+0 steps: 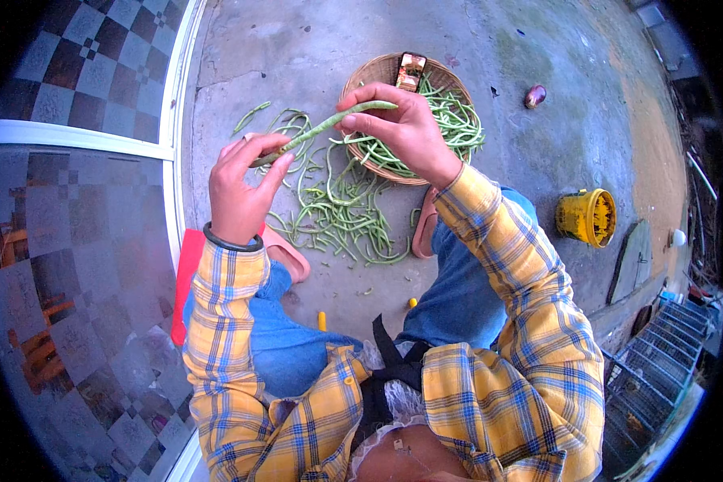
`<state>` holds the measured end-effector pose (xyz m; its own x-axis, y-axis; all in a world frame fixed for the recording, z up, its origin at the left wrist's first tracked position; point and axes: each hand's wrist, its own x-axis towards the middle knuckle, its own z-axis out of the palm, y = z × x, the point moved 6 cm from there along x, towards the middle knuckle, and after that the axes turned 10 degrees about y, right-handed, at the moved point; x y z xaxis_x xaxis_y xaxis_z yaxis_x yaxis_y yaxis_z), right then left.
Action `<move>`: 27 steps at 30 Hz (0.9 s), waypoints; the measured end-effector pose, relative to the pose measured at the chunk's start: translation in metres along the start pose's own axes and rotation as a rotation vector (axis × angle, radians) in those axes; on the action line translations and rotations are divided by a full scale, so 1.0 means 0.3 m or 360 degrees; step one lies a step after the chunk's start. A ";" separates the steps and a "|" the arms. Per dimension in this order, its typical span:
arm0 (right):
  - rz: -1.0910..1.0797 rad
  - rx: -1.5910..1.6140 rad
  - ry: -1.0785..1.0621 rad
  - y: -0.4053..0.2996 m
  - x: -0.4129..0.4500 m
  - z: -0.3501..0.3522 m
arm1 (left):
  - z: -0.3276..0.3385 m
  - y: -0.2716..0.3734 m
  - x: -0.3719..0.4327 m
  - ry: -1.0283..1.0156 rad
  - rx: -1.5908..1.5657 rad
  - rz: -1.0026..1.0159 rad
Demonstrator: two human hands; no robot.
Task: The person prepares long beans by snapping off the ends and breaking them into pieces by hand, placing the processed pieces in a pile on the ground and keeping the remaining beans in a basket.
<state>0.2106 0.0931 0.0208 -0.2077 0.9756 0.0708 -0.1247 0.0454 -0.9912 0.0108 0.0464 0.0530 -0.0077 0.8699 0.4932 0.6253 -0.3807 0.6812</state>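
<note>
Between my two hands a long green bean pod (322,126) is stretched, with a brown spot near its left end. My left hand (241,187) pinches the lower left end between thumb and fingers. Near the upper right end, my right hand (400,123) grips the pod between thumb and forefinger. Beneath my hands a loose pile of long green beans (343,208) lies on the concrete floor. Beyond my right hand stands a round wicker basket (361,72) holding many more beans (455,120). My right hand hides part of the basket.
A phone (411,71) with a lit screen leans inside the basket's far rim. To the right are an eggplant (535,96) and a yellow bucket (585,218) on its side. A white-framed glass door (175,120) stands at left. A metal cage (657,355) is at lower right.
</note>
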 end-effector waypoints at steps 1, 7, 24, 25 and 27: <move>-0.0015 0.0018 0.0031 0.005 0.004 0.000 | 0.005 -0.017 -0.003 -0.0057 -0.0007 -0.0004; -0.0378 -0.0288 0.0224 -0.043 0.003 -0.024 | -0.024 -0.039 0.001 0.0013 0.0154 0.0005; -0.0151 -0.0189 0.0384 -0.002 0.026 -0.047 | -0.032 -0.026 -0.006 0.0253 0.0383 0.0176; -0.0188 -0.0235 0.0416 -0.001 0.026 -0.048 | -0.031 -0.027 -0.006 0.0243 0.0365 0.0172; -0.0225 -0.0284 0.0448 -0.006 0.026 -0.052 | -0.024 -0.027 -0.008 0.0233 0.0344 0.0168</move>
<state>0.2242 0.1039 0.0214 0.0778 0.9768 0.1995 0.0435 0.1966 -0.9795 0.0001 0.0451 0.0502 -0.0364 0.7686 0.6388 0.7805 -0.3774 0.4985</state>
